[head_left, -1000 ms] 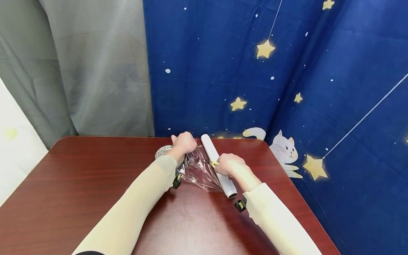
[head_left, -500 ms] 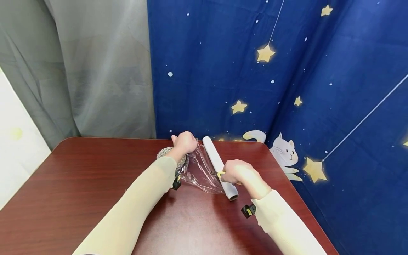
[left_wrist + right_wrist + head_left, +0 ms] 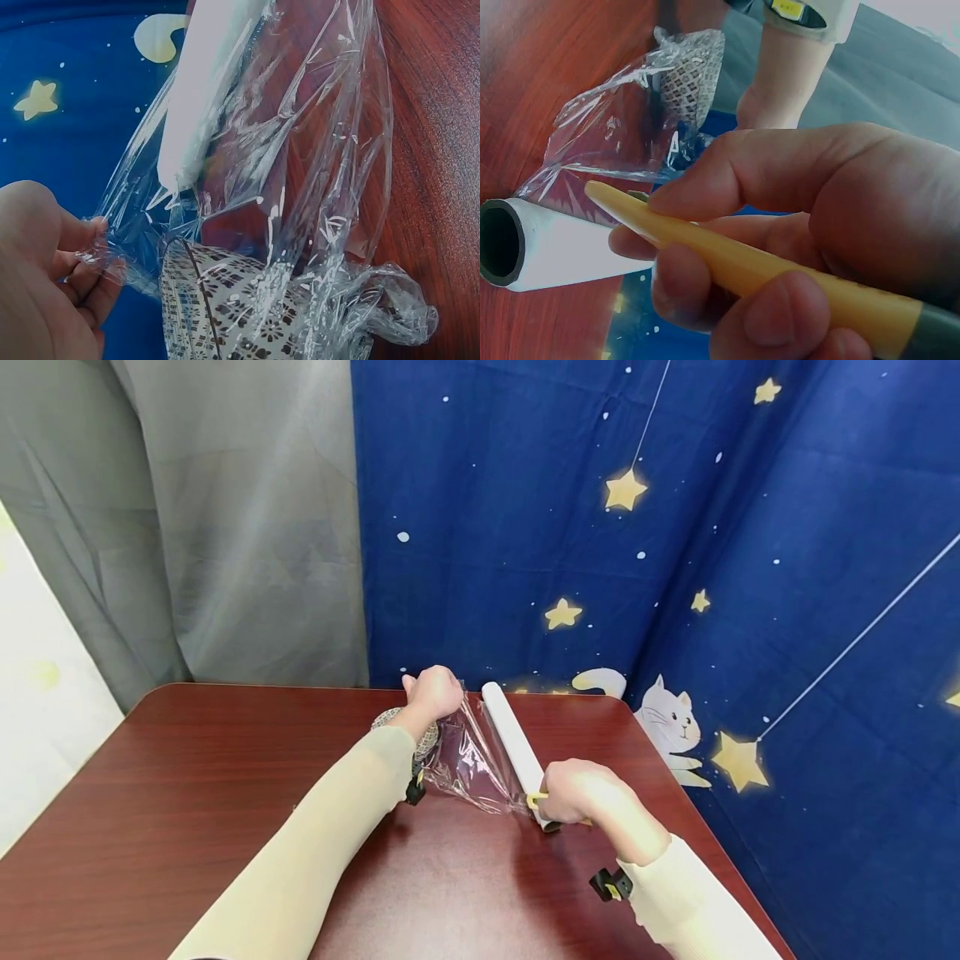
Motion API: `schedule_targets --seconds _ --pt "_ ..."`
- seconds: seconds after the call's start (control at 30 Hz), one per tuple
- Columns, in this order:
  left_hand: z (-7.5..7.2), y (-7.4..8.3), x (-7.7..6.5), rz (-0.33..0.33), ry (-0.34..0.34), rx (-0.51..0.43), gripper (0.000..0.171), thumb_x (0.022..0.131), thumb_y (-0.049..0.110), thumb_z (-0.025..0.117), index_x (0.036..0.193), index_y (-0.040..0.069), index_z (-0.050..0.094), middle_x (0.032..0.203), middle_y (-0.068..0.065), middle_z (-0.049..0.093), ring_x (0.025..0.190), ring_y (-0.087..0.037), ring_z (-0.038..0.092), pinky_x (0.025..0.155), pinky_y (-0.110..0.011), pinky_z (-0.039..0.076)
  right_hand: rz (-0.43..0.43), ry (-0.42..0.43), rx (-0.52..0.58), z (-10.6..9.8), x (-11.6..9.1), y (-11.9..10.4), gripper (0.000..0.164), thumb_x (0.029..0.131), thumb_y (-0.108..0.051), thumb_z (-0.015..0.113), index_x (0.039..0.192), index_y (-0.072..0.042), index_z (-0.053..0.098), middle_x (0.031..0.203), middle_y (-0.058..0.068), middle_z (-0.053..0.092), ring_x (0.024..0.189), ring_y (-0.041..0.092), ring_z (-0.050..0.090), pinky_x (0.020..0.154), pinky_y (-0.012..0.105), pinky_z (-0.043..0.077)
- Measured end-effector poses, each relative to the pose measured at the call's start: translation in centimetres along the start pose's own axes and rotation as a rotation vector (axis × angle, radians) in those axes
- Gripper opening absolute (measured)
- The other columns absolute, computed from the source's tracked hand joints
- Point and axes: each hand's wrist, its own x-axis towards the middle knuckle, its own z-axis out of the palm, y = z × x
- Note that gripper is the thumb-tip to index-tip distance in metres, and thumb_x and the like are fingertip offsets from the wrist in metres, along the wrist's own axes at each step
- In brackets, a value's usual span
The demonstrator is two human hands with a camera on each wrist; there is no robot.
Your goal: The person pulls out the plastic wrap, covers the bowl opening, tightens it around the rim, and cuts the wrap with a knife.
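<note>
The right hand (image 3: 581,791) grips a yellow-handled tool (image 3: 727,259) at the near end of a white cylindrical roll (image 3: 512,735), whose long axis runs away leftward. Beyond, left of the roll, the left hand (image 3: 436,692) pinches clear plastic film (image 3: 255,161) beside a brown-patterned bowl (image 3: 232,296).

I face a bench (image 3: 187,793) of dark reddish-brown wood grain, its far corners rounded and a pale glare spread across its near part. Beyond the bench's far edge, toward its left, I see a grey curtain (image 3: 255,527) hanging in soft folds. Next to it, a deep blue curtain (image 3: 480,527) runs behind the bench and down past its right side, printed with white specks, yellow stars (image 3: 626,491) on pale strings and, by the bench's far right corner, a white cat (image 3: 669,722). Left of the bench stands a bright white surface (image 3: 37,735) with faint yellow spots.
</note>
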Motion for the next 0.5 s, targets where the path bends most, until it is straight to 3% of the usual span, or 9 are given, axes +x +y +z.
schedule_targets --seconds 0.13,0.3,0.5 --pt "-0.3 0.0 0.0 -0.007 0.003 -0.002 0.037 0.107 0.021 0.05 0.075 0.014 0.068 0.087 -0.006 0.077 0.102 -0.03 0.073 0.128 -0.065 0.026 -0.021 0.028 -0.004 0.6 -1.1 0.0 0.034 0.088 -0.016 0.075 0.059 -0.019 0.06 0.057 -0.002 0.056 0.052 0.017 0.051 0.05 0.033 0.037" --pt "-0.5 -0.1 0.1 -0.018 -0.01 -0.008 0.03 0.105 0.021 0.054 0.087 0.013 0.076 0.104 -0.007 0.082 0.119 -0.032 0.073 0.133 -0.07 0.015 -0.024 0.041 -0.009 1.1 -2.2 0.0 0.033 0.087 -0.014 0.073 0.059 -0.02 0.058 0.058 -0.003 0.053 0.054 0.017 0.05 0.051 0.033 0.037" --pt "-0.6 -0.2 0.3 -0.023 0.008 0.0 0.032 0.106 0.02 0.051 0.088 0.012 0.076 0.104 -0.009 0.081 0.118 -0.033 0.073 0.133 -0.069 0.015 -0.029 0.059 -0.012 1.7 -3.4 0.3 0.028 0.086 -0.012 0.077 0.064 -0.02 0.063 0.06 -0.004 0.049 0.057 0.017 0.047 0.054 0.034 0.036"
